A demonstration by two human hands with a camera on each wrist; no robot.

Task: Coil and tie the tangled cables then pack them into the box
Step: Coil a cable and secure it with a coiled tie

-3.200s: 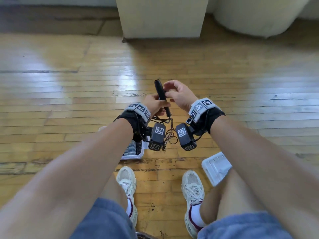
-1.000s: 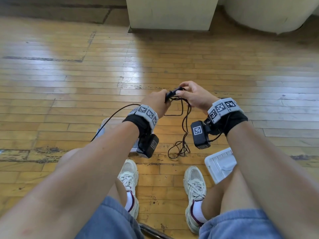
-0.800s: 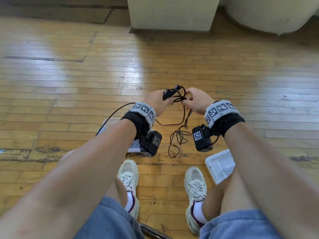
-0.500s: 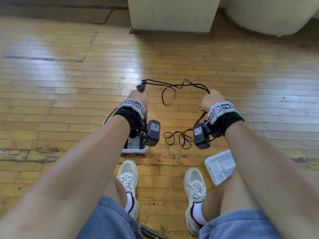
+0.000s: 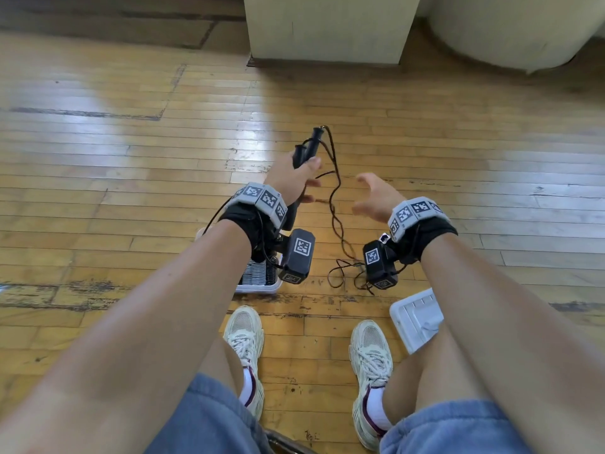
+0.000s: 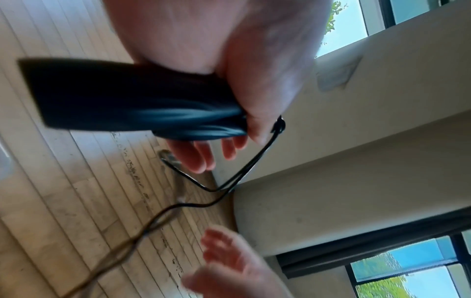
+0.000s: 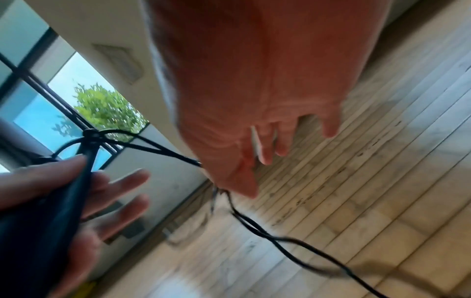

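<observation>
1. You have no readable words, brand names or numbers anywhere in these views.
2. The only signs are black-and-white square code markers on your left wristband (image 5: 258, 199) and right wristband (image 5: 414, 213).
3. One such marker also sits on each wrist camera: the left camera (image 5: 298, 255) and the right camera (image 5: 376, 263). They carry patterns, not letters.
</observation>
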